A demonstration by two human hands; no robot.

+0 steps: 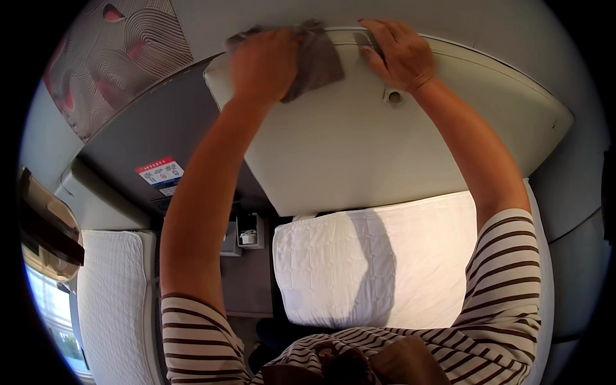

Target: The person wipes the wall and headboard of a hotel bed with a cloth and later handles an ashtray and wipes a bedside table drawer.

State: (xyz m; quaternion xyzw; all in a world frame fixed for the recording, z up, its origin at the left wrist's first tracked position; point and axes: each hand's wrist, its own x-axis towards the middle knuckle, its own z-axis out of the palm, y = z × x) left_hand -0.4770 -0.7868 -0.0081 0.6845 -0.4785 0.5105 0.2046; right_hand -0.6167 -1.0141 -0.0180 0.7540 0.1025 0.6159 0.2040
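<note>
A crumpled grey-brown cloth (317,65) is under my left hand (264,65), whose fingers are curled onto it at the top left edge of a pale padded headboard panel (351,149). The hand is slightly blurred. To its right, my right hand (399,53) rests on the panel's top edge with thumb and fingers apart, holding nothing. Just below that hand, a small round fitting (394,97) sits in the panel. Below the panel lies a white quilted mattress pad (332,264), crossed by a shadow.
A second white quilted pad (113,288) and padded panel (108,197) are at left. Between the beds stands a dark table (248,284) holding small open boxes (250,231). A printed sign (161,173) and a patterned wall panel (139,43) are at upper left; a window (55,308) is far left.
</note>
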